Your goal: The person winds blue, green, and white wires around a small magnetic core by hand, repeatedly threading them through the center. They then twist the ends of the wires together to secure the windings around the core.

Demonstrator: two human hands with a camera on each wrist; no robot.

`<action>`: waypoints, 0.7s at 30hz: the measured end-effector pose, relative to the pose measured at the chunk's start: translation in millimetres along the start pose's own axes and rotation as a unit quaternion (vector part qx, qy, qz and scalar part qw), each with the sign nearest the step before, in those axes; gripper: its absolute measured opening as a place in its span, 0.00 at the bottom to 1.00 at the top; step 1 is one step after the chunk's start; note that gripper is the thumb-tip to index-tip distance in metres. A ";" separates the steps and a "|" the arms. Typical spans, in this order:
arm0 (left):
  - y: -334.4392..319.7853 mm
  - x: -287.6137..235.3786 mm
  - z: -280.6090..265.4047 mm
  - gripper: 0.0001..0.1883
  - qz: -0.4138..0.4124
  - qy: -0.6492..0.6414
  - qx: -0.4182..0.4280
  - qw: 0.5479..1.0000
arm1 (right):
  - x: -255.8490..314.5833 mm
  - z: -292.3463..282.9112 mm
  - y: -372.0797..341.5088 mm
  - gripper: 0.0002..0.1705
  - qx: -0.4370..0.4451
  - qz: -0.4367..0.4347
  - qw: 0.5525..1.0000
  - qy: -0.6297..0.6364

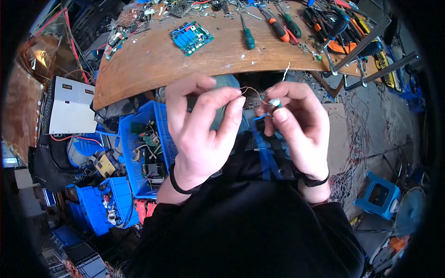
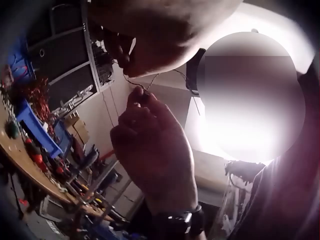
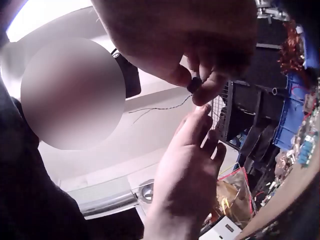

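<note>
In front of my chest, my left hand (image 1: 199, 129) pinches the end of a thin brown wire (image 1: 250, 88) between thumb and forefinger. The wire runs across to my right hand (image 1: 306, 125), whose thumb and fingers grip a small dark part (image 3: 194, 84) with a whitish top in the head view. A short blue wire (image 1: 258, 118) and a pale wire (image 1: 286, 70) also stick out at the right hand. From the dark part, a thin twisted wire (image 3: 170, 106) trails away in the right wrist view. The fingers hide much of the part.
Ahead is a wooden bench (image 1: 148, 55) with a green circuit board (image 1: 191, 38), screwdrivers (image 1: 249, 38) and metal clamps (image 1: 361, 44). Blue crates (image 1: 134, 157) of electronic scrap stand at the left. At the right are loose cables (image 1: 354, 139) and a blue stool (image 1: 379, 194).
</note>
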State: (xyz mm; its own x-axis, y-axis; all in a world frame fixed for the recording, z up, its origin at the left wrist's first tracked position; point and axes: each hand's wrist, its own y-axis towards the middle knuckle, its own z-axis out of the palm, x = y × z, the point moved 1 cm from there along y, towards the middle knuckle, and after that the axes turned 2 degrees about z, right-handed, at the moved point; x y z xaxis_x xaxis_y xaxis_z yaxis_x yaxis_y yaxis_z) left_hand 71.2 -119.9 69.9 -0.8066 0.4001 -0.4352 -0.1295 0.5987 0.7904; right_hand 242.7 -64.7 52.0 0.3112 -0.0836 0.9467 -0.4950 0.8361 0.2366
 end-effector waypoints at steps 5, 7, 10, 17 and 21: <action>-3.0 10.9 4.2 0.11 0.140 -0.031 0.005 0.990 | 3.6 -8.4 3.4 0.17 0.020 0.064 0.991 0.113; -7.1 11.1 7.3 0.11 0.134 -0.057 -0.009 0.989 | 2.7 -12.4 3.0 0.18 0.030 0.070 0.990 0.117; -7.4 8.5 2.0 0.12 0.088 -0.027 -0.031 0.995 | 9.3 -15.1 2.5 0.16 0.019 0.091 0.991 0.095; 2.3 -4.2 -8.4 0.08 0.196 0.047 0.023 0.979 | 11.4 -15.7 6.7 0.15 -0.019 0.100 0.994 0.035; 2.5 4.0 -3.0 0.13 0.165 0.036 0.022 0.985 | 8.3 -17.3 6.4 0.17 -0.011 0.094 0.993 0.071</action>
State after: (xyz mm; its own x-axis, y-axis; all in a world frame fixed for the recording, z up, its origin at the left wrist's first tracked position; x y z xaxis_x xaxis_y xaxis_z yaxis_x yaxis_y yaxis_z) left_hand 65.9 -118.9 71.5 -0.8394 0.5292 -0.1238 0.1714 0.4739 0.8637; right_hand 256.1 -50.6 57.6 0.3276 0.1508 0.9327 -0.5378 0.8414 0.0528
